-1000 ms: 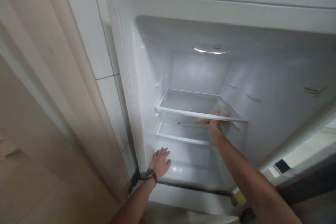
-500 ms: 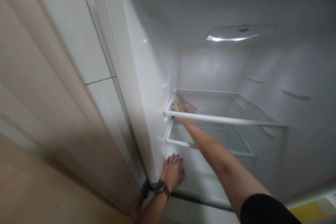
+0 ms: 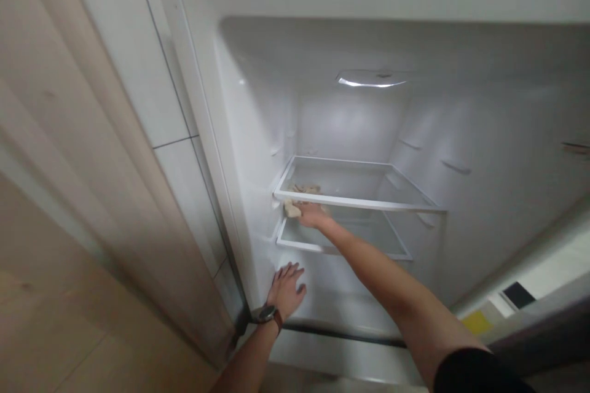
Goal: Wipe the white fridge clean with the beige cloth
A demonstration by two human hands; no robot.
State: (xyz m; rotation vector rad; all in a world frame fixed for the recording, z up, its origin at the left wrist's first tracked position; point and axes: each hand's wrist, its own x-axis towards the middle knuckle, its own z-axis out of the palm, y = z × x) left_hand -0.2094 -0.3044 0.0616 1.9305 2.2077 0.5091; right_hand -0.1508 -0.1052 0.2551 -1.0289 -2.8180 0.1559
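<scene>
My right hand [image 3: 312, 215] reaches into a white refrigerator and holds a beige cloth [image 3: 292, 209] near the left wall, just under the front rim of the upper glass shelf [image 3: 359, 201]. Part of the cloth shows through the glass, and the fingertips are partly hidden behind the rim. Below it lies a lower glass shelf [image 3: 308, 248]. My left hand [image 3: 286, 290], a watch [image 3: 268, 314] on its wrist, rests with fingers spread on the refrigerator's floor by the left front edge.
A lit lamp [image 3: 371, 82] is at the top of the compartment. Shelf supports [image 3: 455, 166] stick out from the right wall. The open door [image 3: 548, 282] stands at the right, with a yellow item [image 3: 477, 322] on it. Wooden panelling [image 3: 92, 135] and tiles [image 3: 173, 104] border the left.
My right hand has drawn the cloth forward and slightly down, toward the shelf's front edge. My view has pulled back, showing more of the refrigerator. The left hand stays spread on the floor.
</scene>
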